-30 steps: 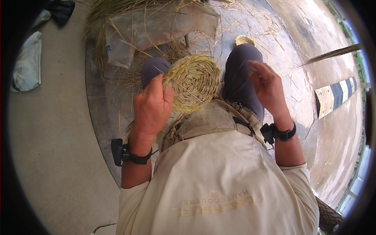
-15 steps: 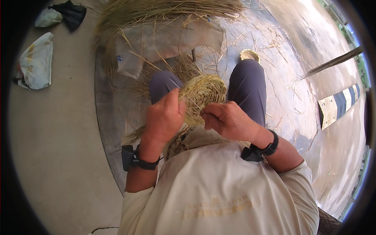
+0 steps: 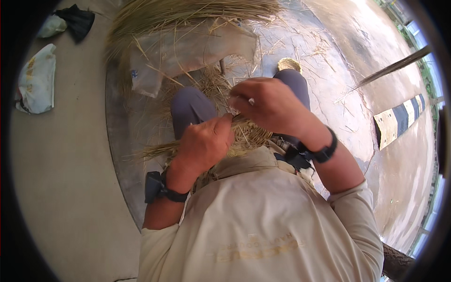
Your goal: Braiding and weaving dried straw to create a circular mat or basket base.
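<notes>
A round woven straw basket [image 3: 256, 135] sits in my lap between my knees, mostly covered by my hands. My left hand [image 3: 206, 144] is closed at its left side, pinching the rim and some straw strands. Above the basket's far side, my right hand [image 3: 270, 104] is raised with its fingers curled inward. A small pale spot shows at those fingers, but what they hold is hidden. Loose straw ends [image 3: 159, 149] stick out to the left of my left wrist.
A large straw bundle [image 3: 188, 10] lies ahead, beside a translucent plastic sheet [image 3: 197, 47]. A small woven straw piece [image 3: 289, 64] is beyond my right knee. Bags [image 3: 37, 80] lie far left. A striped board [image 3: 399, 120] and a thin pole [image 3: 394, 66] are at right.
My right hand has moved up and away from me, over the basket's far side. My left hand has shifted slightly lower. The thin rod seen between my hands earlier no longer shows.
</notes>
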The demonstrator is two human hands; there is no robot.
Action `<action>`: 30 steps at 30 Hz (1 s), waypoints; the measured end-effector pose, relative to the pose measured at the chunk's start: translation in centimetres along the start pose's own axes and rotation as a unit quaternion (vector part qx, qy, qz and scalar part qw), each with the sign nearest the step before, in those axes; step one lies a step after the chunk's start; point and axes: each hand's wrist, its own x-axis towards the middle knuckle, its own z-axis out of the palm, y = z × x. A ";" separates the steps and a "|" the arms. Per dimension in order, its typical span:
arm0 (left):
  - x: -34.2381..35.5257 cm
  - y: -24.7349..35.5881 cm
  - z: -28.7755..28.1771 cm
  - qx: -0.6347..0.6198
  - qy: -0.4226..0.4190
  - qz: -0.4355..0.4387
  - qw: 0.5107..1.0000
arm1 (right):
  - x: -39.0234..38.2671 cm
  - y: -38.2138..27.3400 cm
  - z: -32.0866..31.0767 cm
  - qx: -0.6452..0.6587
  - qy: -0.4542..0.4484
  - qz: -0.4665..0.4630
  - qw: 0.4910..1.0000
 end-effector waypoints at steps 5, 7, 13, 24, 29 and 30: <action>0.4 0.1 0.1 -0.004 -0.004 0.022 1.000 | 1.9 1.4 1.7 0.050 -0.038 0.018 0.998; 0.5 0.1 -0.2 -0.011 0.000 0.036 0.999 | 3.2 1.8 1.3 0.120 0.030 0.053 0.991; 1.3 -1.3 -2.4 -0.029 -0.027 0.070 0.997 | 1.8 1.6 2.1 0.274 0.003 0.018 0.961; 2.5 -3.6 -7.2 -0.065 -0.163 0.039 0.984 | 2.4 5.8 -2.4 0.795 0.223 0.086 0.557; 1.1 -4.5 -5.8 -0.083 -0.150 0.001 0.985 | -1.9 7.0 -3.9 0.493 0.157 0.164 0.840; 0.9 -4.3 -5.4 -0.094 -0.128 -0.010 0.987 | -3.2 6.2 -3.3 0.299 0.079 0.180 0.934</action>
